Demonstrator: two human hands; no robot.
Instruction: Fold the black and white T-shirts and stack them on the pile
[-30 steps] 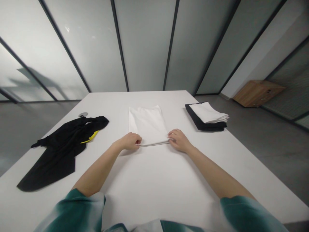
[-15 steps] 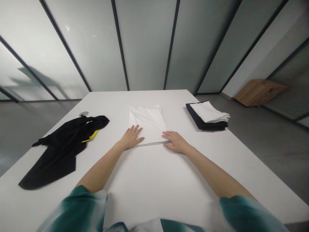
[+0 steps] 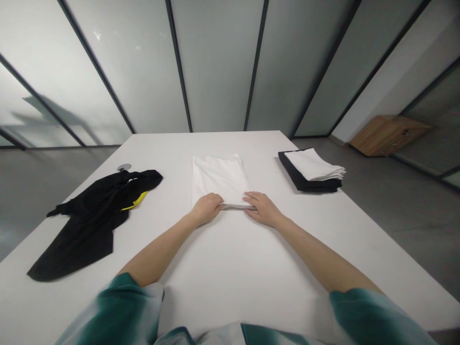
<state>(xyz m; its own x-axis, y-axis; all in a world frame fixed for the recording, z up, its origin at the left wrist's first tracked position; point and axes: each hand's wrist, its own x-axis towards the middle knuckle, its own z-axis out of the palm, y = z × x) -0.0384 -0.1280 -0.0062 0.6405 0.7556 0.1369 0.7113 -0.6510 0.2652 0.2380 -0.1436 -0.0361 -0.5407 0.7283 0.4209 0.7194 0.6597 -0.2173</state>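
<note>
A folded white cloth [image 3: 221, 177] lies flat in the middle of the white table, its layered near edge facing me. My left hand [image 3: 208, 208] is closed round that near edge, left of its middle, with the fingers curled together. At the near right corner, my right hand [image 3: 262, 209] grips the edge, fingers on top and thumb below. Some wrinkles run across the far part of the cloth.
On the left of the table [image 3: 230, 268] lies a crumpled black garment [image 3: 89, 211] with a yellow patch, beside a small grey disc [image 3: 124, 167]. A folded white cloth [image 3: 312, 164] rests on folded black cloth [image 3: 298, 182] at the right edge.
My left hand has slid right along the near edge, and its spread fingers have curled closed on the cloth. My right hand has stayed almost in place at the corner.
</note>
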